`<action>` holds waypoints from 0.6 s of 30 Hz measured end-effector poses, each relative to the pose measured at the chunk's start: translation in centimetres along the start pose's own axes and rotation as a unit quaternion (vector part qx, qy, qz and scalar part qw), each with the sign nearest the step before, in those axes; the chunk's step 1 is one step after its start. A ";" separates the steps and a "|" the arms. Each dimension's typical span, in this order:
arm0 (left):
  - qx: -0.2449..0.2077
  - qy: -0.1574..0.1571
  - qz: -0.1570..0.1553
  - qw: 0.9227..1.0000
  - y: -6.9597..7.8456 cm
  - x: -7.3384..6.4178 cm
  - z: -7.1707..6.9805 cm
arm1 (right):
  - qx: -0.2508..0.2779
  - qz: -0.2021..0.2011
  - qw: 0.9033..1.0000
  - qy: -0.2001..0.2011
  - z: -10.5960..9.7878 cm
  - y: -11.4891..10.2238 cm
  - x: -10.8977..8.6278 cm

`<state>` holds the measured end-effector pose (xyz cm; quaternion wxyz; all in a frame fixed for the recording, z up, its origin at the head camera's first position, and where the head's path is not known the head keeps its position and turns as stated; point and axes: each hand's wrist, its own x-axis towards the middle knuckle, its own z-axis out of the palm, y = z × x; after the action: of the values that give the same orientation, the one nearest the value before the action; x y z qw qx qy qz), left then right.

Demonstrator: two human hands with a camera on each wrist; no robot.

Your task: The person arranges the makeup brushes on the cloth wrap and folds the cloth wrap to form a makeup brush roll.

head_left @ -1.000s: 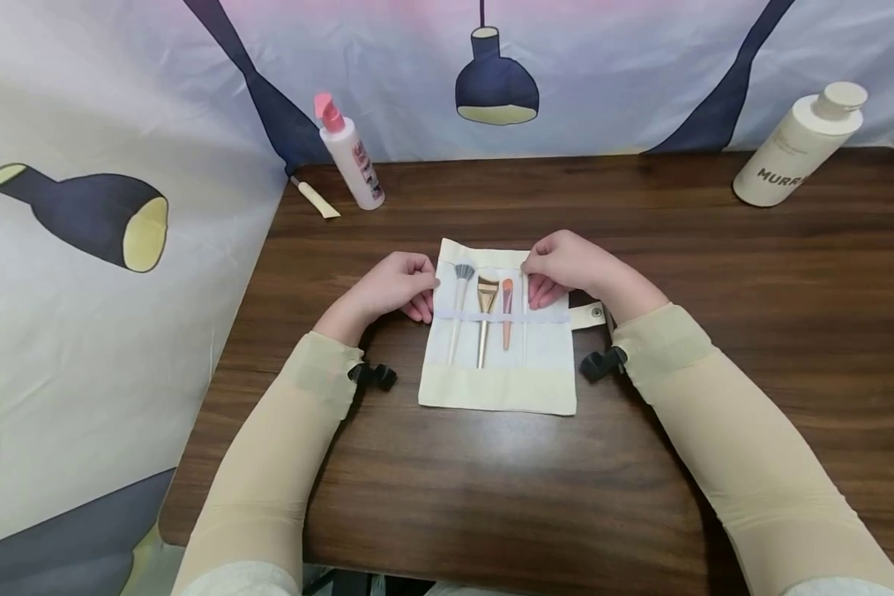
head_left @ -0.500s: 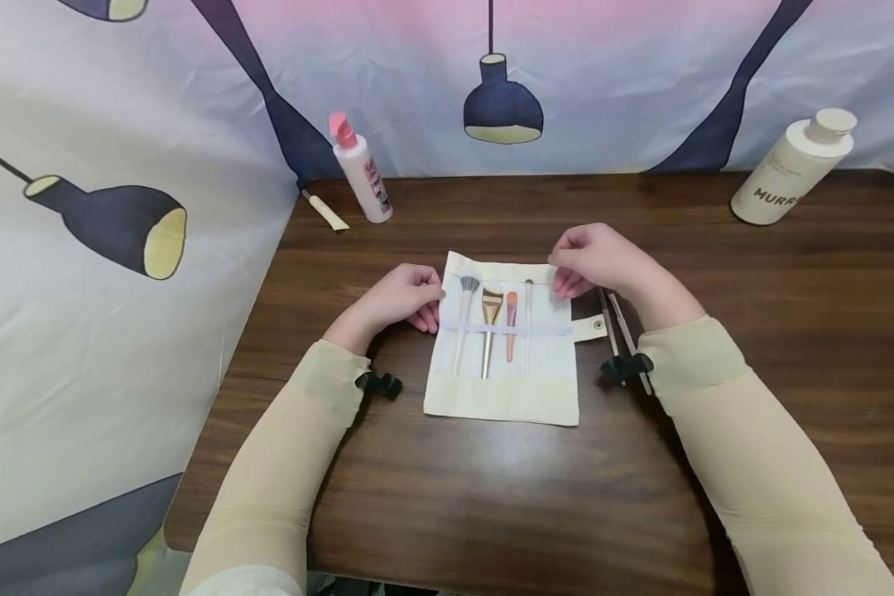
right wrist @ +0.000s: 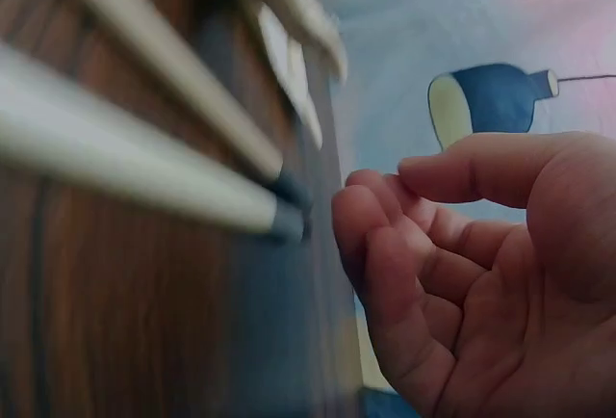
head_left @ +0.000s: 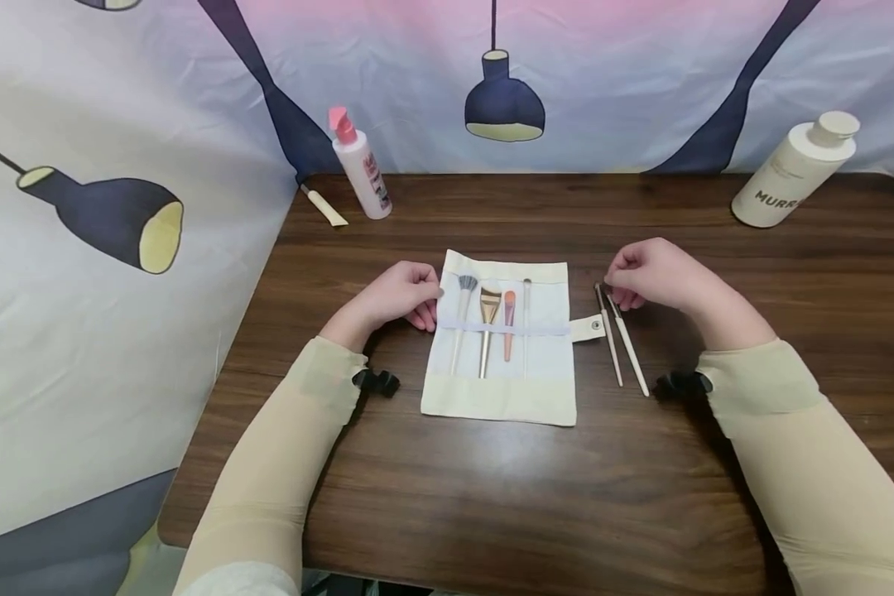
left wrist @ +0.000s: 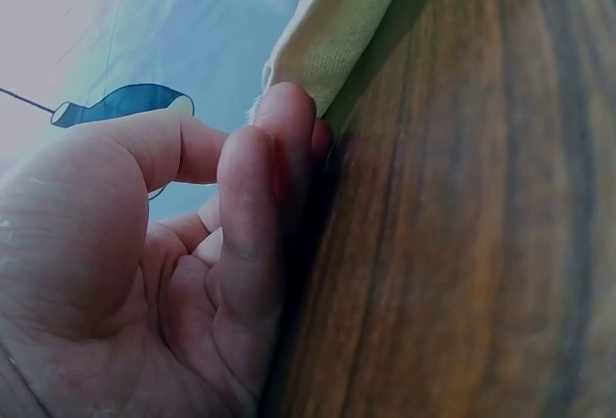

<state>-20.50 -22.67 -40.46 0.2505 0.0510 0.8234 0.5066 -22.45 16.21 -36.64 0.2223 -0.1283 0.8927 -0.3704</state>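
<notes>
A cream fabric brush roll lies unrolled on the brown table. Under its elastic band sit a grey-tipped fan-shaped brush, a gold flat brush, a short orange-pink brush and a thin pale brush. My left hand pinches the roll's left edge; the left wrist view shows fingertips at the cloth. Right of the roll lie two slim makeup brushes, heads pointing away. Beside those heads is my right hand, fingers loosely curled with nothing between them in the right wrist view.
A strap with a snap sticks out from the roll's right side. At the back left stand a pink-topped pump bottle and a pale tube lying beside it. A large white bottle stands back right, before a printed curtain.
My right hand has left the roll's upper right area and moved right to the two loose brushes, uncovering the thin brush in the roll. The left hand stays at the left edge.
</notes>
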 end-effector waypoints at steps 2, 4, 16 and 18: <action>0.003 0.002 0.004 1.000 -0.1 0.1 0.2 | -0.015 0.003 1.000 -0.002 -0.1 0.9 -0.4; 0.006 0.006 0.004 1.000 -0.2 0.2 0.3 | -0.036 0.006 0.999 -0.006 0.0 1.4 -0.6; 0.012 0.007 -0.008 1.000 -0.2 0.4 0.4 | -0.156 0.034 0.987 -0.032 1.5 1.4 -0.6; 0.015 0.011 -0.012 1.000 -0.2 0.5 0.4 | -0.166 0.038 0.985 -0.030 1.6 1.1 -0.7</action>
<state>-20.67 -22.25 -40.90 0.2464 0.0396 0.8343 0.4915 -21.14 16.35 -38.23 0.2381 -0.1406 0.9389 -0.2048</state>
